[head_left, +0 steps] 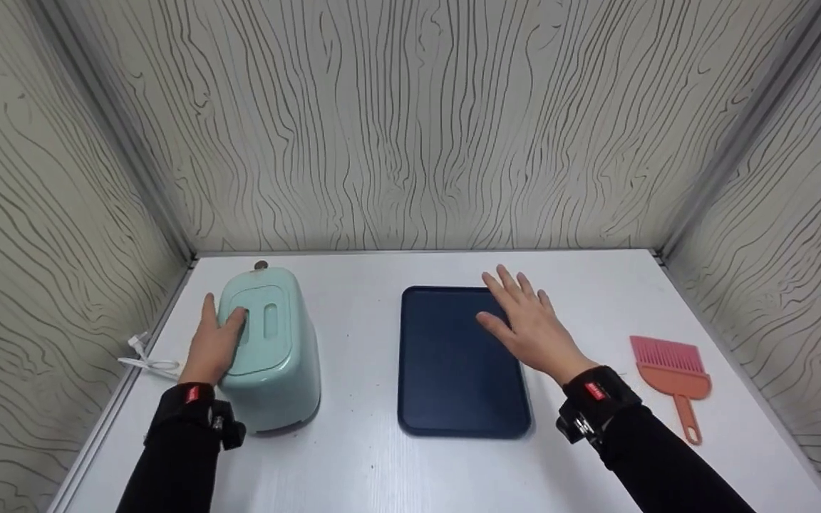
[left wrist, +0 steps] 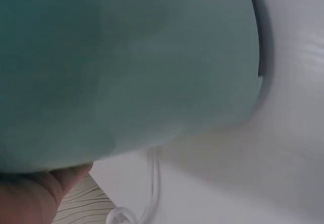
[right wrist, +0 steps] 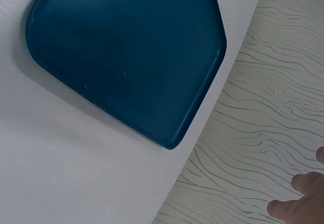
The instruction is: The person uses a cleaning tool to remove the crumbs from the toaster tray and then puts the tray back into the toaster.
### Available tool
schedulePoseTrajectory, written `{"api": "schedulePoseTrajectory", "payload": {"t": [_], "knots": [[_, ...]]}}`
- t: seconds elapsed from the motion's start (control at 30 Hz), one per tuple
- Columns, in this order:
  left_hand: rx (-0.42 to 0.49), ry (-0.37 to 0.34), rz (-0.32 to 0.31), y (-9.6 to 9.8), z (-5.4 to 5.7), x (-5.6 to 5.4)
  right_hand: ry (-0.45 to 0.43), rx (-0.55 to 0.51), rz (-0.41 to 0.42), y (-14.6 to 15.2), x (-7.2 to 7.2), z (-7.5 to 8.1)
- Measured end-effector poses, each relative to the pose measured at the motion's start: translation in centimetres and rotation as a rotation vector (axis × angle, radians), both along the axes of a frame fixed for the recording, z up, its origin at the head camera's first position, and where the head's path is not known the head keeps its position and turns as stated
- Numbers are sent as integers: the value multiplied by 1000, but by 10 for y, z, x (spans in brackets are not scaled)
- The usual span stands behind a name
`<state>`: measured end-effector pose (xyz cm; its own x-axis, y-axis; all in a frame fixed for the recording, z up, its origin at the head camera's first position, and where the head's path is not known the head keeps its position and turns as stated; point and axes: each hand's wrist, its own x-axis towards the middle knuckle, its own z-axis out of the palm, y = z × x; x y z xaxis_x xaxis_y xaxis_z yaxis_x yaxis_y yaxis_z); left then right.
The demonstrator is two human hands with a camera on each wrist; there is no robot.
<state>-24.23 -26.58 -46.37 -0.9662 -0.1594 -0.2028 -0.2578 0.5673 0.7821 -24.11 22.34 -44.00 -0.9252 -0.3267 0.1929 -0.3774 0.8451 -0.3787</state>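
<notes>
mint-green appliance (head_left: 279, 395), navy tray (head_left: 457, 363), pink-and-orange brush (head_left: 670, 374), white table (head_left: 353, 463), dark-grain-lined pale walls (head_left: 410, 128)

The mint-green appliance (head_left: 275, 356) stands upright, left of the flat-lying navy tray (head_left: 457, 370).

From afar I am watching a black left sleeve (head_left: 172, 463) and a matching right sleeve (head_left: 667, 456) running into a broad black left wristband (head_left: 177, 412) and right wristband (head_left: 610, 399). Each wristband is carrying a small red label (head_left: 193, 393) with pale lettering too tiny for me to read, and a black mount (head_left: 232, 431) with silvery metal bits is jutting from its side, while the left hand (head_left: 214, 345) and right hand (head_left: 530, 330) are showing bare
</notes>
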Motion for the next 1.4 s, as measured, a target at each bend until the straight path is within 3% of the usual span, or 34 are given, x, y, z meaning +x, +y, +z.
{"api": "schedulePoseTrajectory", "payload": {"t": [0.13, 0.33, 0.6, 0.97, 1.1, 1.4], "knots": [[59, -35, 27, 1, -3, 2, 28, -18, 44, -11, 7, -5], [89, -17, 55, 15, -3, 2, 46, -45, 87, -20, 16, -17], [105, 14, 92, 44, -5, -3, 18, -132, 69, -32, 23, -32], [215, 100, 188, 82, -10, -6, -74, -268, 64, -63, 34, -55], [216, 123, 220, 96, -12, -8, -115, -315, 80, -80, 38, -64], [234, 149, 254, 106, -13, -6, -203, -501, 124, -117, 52, -80]]}}
